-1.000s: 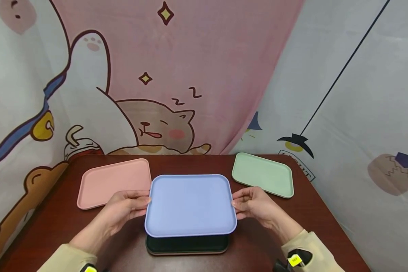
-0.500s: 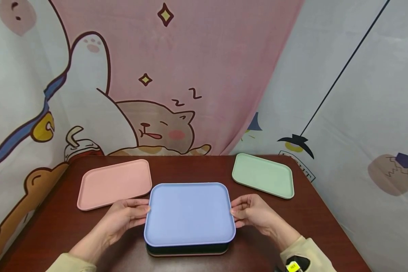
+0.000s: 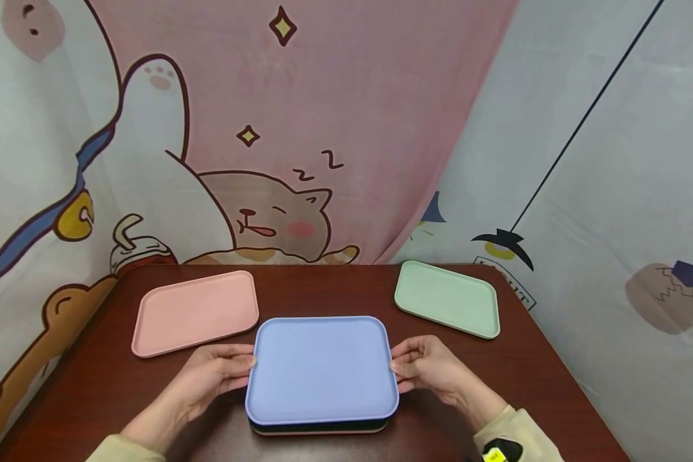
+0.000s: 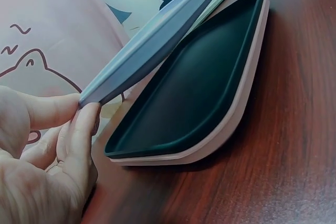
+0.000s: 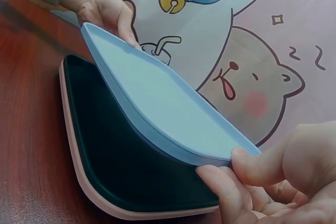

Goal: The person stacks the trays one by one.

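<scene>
A light blue tray (image 3: 322, 369) is held level between both hands, over a dark green tray (image 4: 194, 77). My left hand (image 3: 210, 378) pinches its left edge, thumb on top and fingers beneath. At the opposite edge my right hand (image 3: 433, 372) pinches it the same way. Both wrist views show a gap between the blue tray and the dark green one. Under the dark green tray lies a pale pink tray (image 4: 210, 150), of which only the rim shows. From the head view the blue tray hides most of this stack.
A pink tray (image 3: 196, 313) lies at the back left of the brown table (image 3: 323, 289), close to the blue tray's far left corner. At the back right lies a light green tray (image 3: 447, 298). A printed curtain (image 3: 346, 128) hangs behind the table.
Both hands have lowered the blue tray and drawn it a little nearer, so it covers more of the dark green tray. The pink and light green trays have stayed put.
</scene>
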Demonstrator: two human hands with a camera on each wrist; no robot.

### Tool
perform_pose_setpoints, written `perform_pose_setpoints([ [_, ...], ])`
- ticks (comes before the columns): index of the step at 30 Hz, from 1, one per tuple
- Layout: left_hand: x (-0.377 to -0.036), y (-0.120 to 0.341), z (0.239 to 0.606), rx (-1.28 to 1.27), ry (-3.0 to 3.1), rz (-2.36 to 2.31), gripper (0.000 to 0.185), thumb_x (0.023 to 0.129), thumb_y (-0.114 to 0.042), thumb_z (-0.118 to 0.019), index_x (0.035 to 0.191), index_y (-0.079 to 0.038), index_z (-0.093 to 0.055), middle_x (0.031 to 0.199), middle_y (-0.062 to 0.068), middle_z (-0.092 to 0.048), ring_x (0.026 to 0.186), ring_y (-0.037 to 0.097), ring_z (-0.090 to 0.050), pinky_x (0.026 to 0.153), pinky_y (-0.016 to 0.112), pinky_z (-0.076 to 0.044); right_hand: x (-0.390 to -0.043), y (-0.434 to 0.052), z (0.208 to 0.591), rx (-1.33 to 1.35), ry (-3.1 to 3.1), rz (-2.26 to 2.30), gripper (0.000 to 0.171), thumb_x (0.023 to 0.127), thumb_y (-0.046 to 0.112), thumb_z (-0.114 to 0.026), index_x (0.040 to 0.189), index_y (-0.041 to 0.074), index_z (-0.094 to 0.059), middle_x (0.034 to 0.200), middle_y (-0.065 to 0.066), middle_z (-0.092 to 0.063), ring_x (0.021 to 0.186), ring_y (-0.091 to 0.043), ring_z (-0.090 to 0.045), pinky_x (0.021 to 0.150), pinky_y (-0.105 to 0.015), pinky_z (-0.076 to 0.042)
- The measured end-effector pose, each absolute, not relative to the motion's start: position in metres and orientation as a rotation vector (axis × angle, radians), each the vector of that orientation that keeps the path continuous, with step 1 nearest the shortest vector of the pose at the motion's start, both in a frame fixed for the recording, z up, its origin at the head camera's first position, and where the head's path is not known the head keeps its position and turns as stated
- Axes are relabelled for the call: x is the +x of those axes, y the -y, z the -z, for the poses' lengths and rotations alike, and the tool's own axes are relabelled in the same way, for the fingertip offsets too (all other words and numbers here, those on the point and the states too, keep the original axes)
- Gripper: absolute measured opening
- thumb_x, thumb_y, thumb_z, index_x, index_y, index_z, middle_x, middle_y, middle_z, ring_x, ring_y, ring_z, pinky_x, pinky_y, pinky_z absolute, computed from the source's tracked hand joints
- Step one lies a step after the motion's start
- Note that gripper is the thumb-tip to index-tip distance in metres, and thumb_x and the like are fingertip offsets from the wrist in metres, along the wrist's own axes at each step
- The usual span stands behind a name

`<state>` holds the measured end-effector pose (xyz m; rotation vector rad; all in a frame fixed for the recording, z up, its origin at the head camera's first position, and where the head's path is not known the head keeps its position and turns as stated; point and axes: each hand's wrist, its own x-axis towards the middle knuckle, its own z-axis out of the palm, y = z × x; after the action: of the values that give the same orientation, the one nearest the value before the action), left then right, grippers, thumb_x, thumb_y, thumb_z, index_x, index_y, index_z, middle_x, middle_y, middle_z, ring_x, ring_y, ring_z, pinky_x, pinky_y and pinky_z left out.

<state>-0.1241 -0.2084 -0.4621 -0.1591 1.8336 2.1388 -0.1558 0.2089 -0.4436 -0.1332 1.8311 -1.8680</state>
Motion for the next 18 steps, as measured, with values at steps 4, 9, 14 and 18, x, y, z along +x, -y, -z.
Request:
perform_pose_setpoints([
  [4, -0.123, 0.209, 0.465, -0.157, -1.842, -2.139, 0.046, 0.096, -0.002, -0.074, 0.134, 0.018, -0.059, 0.101, 0.008, -0.074, 0.092, 0.014, -0.072, 0.082, 0.031, -0.064, -0.156, -0.207, 0.448, -0.119, -1.836, 1.864, 0.019, 0.095, -0.010, -0.070, 0.111, -0.013, -0.061, 0.087, -0.011, -0.070, 0.072, -0.019, -0.071, 0.065, -0.034, -0.065],
  [9, -0.123, 0.209, 0.471, -0.182, -1.845, -2.136, 0.045, 0.096, -0.001, -0.074, 0.134, 0.017, -0.059, 0.101, 0.008, -0.074, 0.091, 0.014, -0.072, 0.081, 0.031, -0.064, -0.156, -0.206, 0.452, -0.115, -1.843, 1.861, 0.019, 0.094, -0.010, -0.071, 0.111, -0.013, -0.062, 0.086, -0.011, -0.070, 0.072, -0.018, -0.070, 0.065, -0.035, -0.065],
  [14, -0.122, 0.209, 0.478, -0.187, -1.852, -2.119, 0.046, 0.096, -0.001, -0.073, 0.135, 0.019, -0.057, 0.101, 0.008, -0.074, 0.091, 0.014, -0.071, 0.081, 0.032, -0.064, -0.156, -0.205, 0.456, -0.117, -1.839, 1.859, 0.019, 0.094, -0.010, -0.070, 0.111, -0.013, -0.061, 0.086, -0.011, -0.070, 0.072, -0.018, -0.071, 0.065, -0.035, -0.065],
  [18, -0.121, 0.209, 0.483, -0.190, -1.859, -2.117, 0.047, 0.096, -0.001, -0.073, 0.135, 0.019, -0.057, 0.101, 0.009, -0.074, 0.092, 0.014, -0.071, 0.081, 0.032, -0.064, -0.156, -0.204, 0.458, -0.110, -1.837, 1.858, 0.019, 0.094, -0.010, -0.070, 0.110, -0.013, -0.061, 0.086, -0.011, -0.070, 0.072, -0.018, -0.071, 0.065, -0.034, -0.065],
])
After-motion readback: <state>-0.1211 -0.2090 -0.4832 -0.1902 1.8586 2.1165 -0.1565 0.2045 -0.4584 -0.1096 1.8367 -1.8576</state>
